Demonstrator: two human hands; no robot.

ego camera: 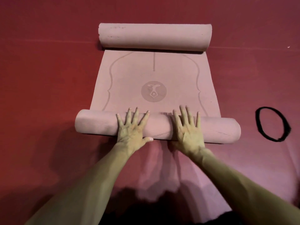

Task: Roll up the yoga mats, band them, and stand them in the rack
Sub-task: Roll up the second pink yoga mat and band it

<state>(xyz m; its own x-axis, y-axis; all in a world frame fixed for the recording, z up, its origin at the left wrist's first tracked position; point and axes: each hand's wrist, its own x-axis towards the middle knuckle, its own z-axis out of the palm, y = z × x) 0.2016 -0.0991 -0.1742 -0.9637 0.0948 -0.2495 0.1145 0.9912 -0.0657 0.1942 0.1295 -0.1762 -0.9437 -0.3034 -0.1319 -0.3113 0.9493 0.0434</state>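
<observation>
Dark red floor (48, 78), dim light; faint seam (251, 48) runs across, well beyond left hand (131, 129).

Dim, warm light tints the whole view red, and detail is soft throughout. Several faint overlapping shadows fan across the floor (48, 88) toward the near edge, where a dark, blurred patch lies; straight lines bow toward the left and right edges.
</observation>
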